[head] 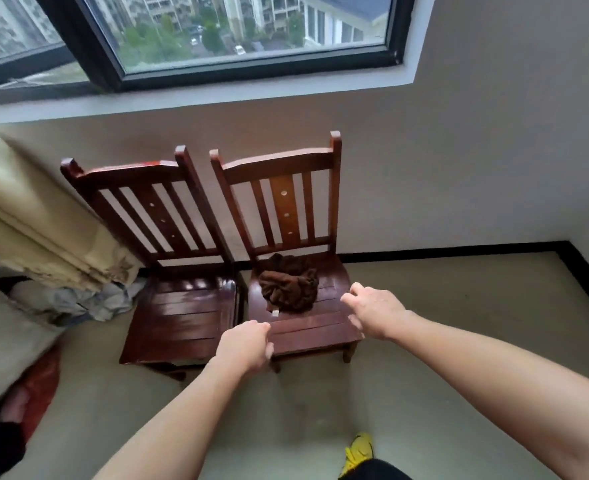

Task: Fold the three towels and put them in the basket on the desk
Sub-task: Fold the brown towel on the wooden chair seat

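A crumpled dark brown towel [289, 283] lies in a heap on the seat of the right wooden chair [315, 329], with a small white tag at its front. My left hand [244, 346] hovers over the seat's front left corner, fingers curled loosely, holding nothing. My right hand [374, 315] is stretched out just right of the towel with its fingers apart, also holding nothing. Neither hand touches the towel. No basket or desk is in view, and no other towel.
A second wooden chair [182, 320] stands directly left of the first, both backs against the wall under a window. A beige curtain [33, 220] and a pile of grey cloth [78, 301] are at the left. A yellow shoe [359, 452] shows on the floor below.
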`<state>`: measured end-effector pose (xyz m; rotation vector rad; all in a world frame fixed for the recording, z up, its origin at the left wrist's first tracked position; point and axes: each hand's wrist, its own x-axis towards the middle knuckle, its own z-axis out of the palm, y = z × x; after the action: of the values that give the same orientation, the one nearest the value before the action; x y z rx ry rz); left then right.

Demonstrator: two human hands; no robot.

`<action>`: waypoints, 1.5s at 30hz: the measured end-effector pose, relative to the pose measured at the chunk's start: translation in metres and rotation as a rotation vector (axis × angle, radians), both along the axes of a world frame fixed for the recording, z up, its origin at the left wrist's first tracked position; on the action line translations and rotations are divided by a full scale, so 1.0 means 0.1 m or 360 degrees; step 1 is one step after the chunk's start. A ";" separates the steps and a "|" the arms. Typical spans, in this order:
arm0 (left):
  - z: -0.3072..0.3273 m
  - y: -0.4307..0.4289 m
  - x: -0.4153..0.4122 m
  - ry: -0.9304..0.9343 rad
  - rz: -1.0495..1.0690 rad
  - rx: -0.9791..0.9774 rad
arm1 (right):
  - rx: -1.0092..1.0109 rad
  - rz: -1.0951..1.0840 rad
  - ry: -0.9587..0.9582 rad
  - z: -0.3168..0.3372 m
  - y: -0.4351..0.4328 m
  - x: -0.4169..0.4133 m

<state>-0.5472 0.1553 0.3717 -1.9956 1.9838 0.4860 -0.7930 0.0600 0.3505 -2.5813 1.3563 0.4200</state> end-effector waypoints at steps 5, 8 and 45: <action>-0.21 -0.36 0.26 0.0078 0.0132 0.0141 | 0.0112 0.0097 0.0048 -0.17 -0.64 0.38; -0.43 -0.63 0.55 0.0095 0.0155 0.0227 | 0.0172 0.0113 0.0020 -0.36 -0.93 0.68; -3.84 -2.22 0.77 0.0974 0.2051 0.0261 | 0.0450 -0.2702 -0.0878 -3.78 -2.03 0.79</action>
<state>-0.4701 -0.0666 -0.0121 -2.9881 0.4701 1.5701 -0.7145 -0.1428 -0.0270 -0.5701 2.2607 -0.3498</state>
